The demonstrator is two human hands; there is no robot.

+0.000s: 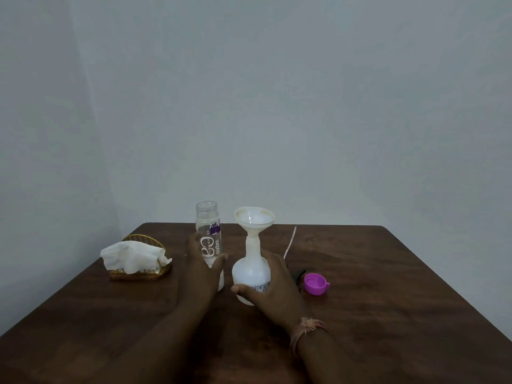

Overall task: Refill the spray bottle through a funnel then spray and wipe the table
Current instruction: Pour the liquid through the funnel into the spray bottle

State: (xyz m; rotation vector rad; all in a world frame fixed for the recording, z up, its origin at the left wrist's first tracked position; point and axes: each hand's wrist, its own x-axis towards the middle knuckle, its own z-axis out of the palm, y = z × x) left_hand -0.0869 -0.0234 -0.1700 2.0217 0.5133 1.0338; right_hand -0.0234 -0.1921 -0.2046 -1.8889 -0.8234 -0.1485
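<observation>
White funnel [254,219] atop upright spray bottle [250,268]

On surface [388,314]: tissue holder [140,261] far left; jar [208,234] centre; bottle [250,268] right of jar, funnel [254,219] in its neck; cap [315,284] right.

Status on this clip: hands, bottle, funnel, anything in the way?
Left hand around clear bottle, uncapped, upright. Right hand steadying spray bottle, funnel seated in neck. Purple cap off, right side. Nothing blocking.

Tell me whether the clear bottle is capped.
Uncapped: the clear bottle shows a bare threaded mouth, and a purple cap lies on the table.
</observation>
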